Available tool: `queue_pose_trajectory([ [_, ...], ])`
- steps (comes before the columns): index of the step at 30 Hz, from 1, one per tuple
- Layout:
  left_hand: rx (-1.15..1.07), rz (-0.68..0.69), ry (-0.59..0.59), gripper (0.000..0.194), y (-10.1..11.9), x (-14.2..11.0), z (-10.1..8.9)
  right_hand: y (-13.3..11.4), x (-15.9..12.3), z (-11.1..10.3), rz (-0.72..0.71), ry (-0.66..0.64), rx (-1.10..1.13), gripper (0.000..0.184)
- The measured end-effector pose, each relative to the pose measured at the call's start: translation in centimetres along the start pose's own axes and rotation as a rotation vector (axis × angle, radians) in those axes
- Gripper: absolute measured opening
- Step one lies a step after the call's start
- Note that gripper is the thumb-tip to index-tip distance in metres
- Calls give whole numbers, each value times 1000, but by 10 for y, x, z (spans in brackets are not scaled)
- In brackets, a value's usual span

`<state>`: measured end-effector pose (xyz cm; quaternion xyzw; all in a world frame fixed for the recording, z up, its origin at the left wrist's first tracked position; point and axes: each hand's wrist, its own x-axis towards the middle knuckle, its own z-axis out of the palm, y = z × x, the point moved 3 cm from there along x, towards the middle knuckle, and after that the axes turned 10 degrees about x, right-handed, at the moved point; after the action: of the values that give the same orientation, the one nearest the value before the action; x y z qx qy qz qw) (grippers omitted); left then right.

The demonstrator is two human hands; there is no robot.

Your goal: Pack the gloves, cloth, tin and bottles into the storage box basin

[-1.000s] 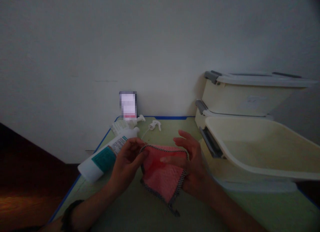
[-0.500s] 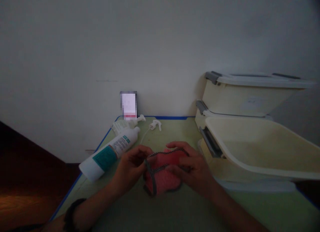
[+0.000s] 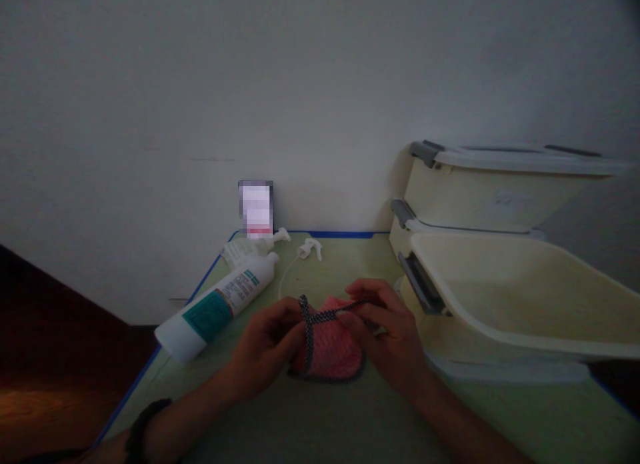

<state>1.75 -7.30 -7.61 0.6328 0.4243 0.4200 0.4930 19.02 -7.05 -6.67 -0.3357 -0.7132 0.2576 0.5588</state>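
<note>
Between my two hands is a pink cloth (image 3: 334, 352) with a black-and-white woven edging, partly folded over. My left hand (image 3: 270, 341) pinches its left side, where the edging crosses and stands up in a small loop. The thumb and fingers of my right hand (image 3: 387, 324) grip the upper right edge. The cloth's lower part hangs just over the green tabletop; whether it touches is unclear. Left of my left hand lies a white bottle (image 3: 215, 311) with a teal label, on its side with no pump on it.
A loose white spray pump (image 3: 311, 249) with a thin tube lies behind the cloth. A smaller clear pump bottle (image 3: 240, 252) lies beside the white one, near a propped phone (image 3: 257, 207). At right are an open cream bin (image 3: 525, 291) and a lidded bin (image 3: 480, 194) against the wall.
The cloth's raised upper edge has been folded down, so the opening between its edges has closed. My left fingers have shifted slightly along the edging; both hands keep their hold.
</note>
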Motion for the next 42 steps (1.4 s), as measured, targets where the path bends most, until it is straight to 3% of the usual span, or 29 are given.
queue_pose_trajectory([
  [6,-32,151,-43,35,-4,-6,2,-2,-1,1,-60,9,-37,17],
  [9,83,76,53,16,1,-2,0,-9,3,0,-68,-28,-48,18],
  [12,65,92,243,12,26,11,-11,-29,22,-6,-15,-102,-95,13],
  [15,-30,243,390,12,66,28,-26,-59,54,-19,90,-245,-189,12],
  [18,-128,348,478,8,105,44,-38,-87,84,-39,137,-216,-161,10],
  [21,-142,390,367,10,129,59,-41,-99,101,-57,80,-55,-39,10],
  [25,4,425,140,11,141,66,-45,-95,103,-66,64,89,75,12],
  [28,182,392,34,8,140,64,-55,-94,100,-65,82,41,-1,9],
  [33,440,297,-91,6,132,61,-71,-99,99,-60,83,-197,-164,9],
  [38,544,361,-117,7,127,65,-68,-96,99,-61,83,-201,-261,4],
  [42,611,415,-113,11,129,64,-64,-95,97,-61,98,-161,-232,28],
])
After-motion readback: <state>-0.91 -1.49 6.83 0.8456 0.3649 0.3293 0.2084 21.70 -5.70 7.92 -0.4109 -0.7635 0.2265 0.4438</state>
